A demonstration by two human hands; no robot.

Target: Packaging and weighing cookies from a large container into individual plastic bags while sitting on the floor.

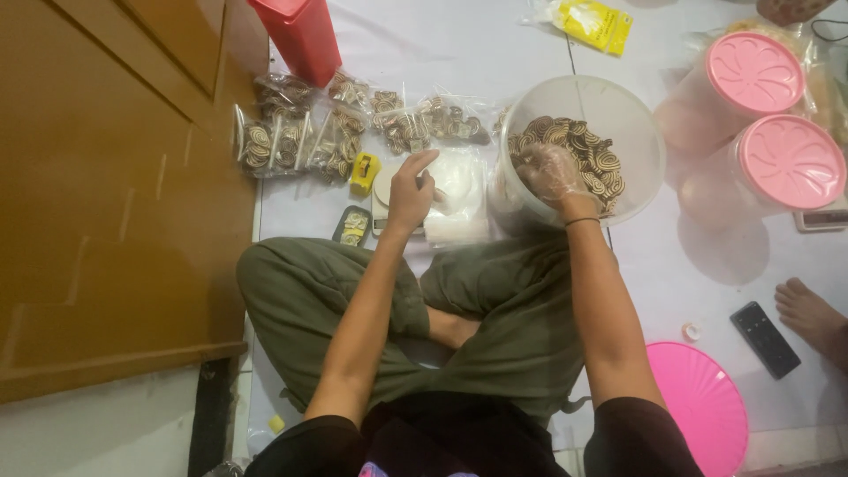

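I sit cross-legged on a white tiled floor. My right hand [552, 172], in a thin clear plastic glove, reaches into a large clear tub [638, 132] full of brown-and-cream swirl cookies [590, 148] and closes on some of them. My left hand [411, 190] rests bare on a stack of clear plastic bags [459, 190] lying over a small white scale [382, 205], fingers loosely curled. Several filled cookie bags [340, 128] lie in a row beyond it.
A brown wooden door [115, 177] stands at left. A red container [300, 35] is at the top, two pink-lidded tubs [773, 132] at right, a loose pink lid [702, 406] by my knee, a black phone [765, 339] and another person's foot [813, 314].
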